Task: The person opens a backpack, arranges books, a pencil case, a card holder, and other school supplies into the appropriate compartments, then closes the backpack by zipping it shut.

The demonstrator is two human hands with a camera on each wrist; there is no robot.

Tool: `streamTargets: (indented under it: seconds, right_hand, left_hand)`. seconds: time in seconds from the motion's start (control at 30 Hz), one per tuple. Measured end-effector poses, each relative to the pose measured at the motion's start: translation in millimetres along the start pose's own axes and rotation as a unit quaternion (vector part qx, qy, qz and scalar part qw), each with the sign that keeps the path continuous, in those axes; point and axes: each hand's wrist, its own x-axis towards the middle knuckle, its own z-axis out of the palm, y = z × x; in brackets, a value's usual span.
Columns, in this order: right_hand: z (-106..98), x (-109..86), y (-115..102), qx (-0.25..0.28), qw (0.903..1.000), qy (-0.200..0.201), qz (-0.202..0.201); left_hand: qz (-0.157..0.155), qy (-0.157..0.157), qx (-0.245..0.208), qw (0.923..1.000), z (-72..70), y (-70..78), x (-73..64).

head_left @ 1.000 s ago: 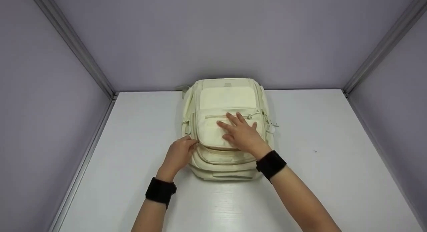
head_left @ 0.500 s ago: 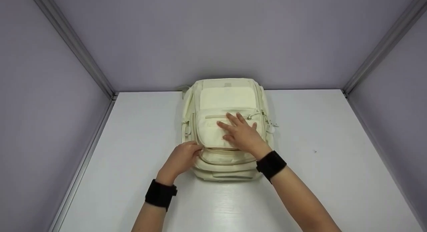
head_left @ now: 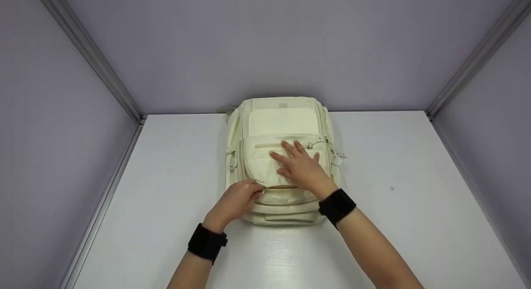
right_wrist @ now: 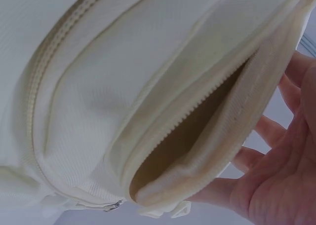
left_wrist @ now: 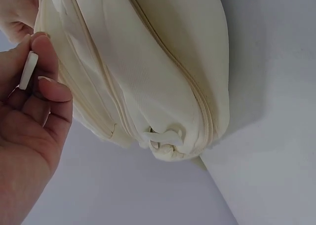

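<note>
A cream backpack (head_left: 284, 122) lies on the table with its front pockets facing up. My left hand (head_left: 237, 199) is at the lower left of the front pocket and pinches a white zipper pull (left_wrist: 28, 71) between thumb and fingers. Spread flat, my right hand (head_left: 305, 170) rests on the front pocket's face. In the right wrist view, the pocket's zipper (right_wrist: 190, 117) gapes along part of its length, showing a dark inside. A second, short zipper (head_left: 282, 146) runs just above the right fingertips.
The white table (head_left: 178, 164) meets a grey back wall (head_left: 286, 44) right behind the bag. Side panels stand left and right. Straps and a white charm (head_left: 339, 159) stick out at the bag's right side. A tiny speck (head_left: 392, 188) lies on the table at right.
My left hand has moved right and slightly toward me along the front pocket's lower edge, drawing the zipper pull with it. My right hand has stayed in place.
</note>
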Motion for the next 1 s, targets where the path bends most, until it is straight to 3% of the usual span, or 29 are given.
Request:
streamTargets:
  seconds: [0.37,0.57,0.67,0.8,0.9,1.0]
  right_hand:
    - [3,-2.7,2,0.009,0.9999,0.014,-0.001]
    - [1,-6.0,1,0.042,0.999,0.01,-0.007]
    - [-3,-13.7,-3,0.076,0.996,0.035,-0.03]
    - [-5,-28.4,-13,0.124,0.9836,0.086,-0.098]
    - [0,-37.1,-21,0.131,0.9742,0.115,-0.143]
    - [6,-41.1,-28,0.116,0.9699,0.139,-0.163]
  left_hand:
    - [0.012,-0.014,0.006,0.9998,8.6,11.7,10.4]
    - [0.002,-0.014,-0.026,0.9996,7.0,12.1,9.1]
    - [0.006,0.002,-0.039,0.9992,7.5,10.9,7.8]
    - [0.007,0.043,-0.069,0.9967,9.3,9.3,5.1]
    - [0.006,0.09,-0.092,0.9917,9.4,9.7,4.2]
    - [0.011,0.125,-0.101,0.987,9.5,13.1,5.3]
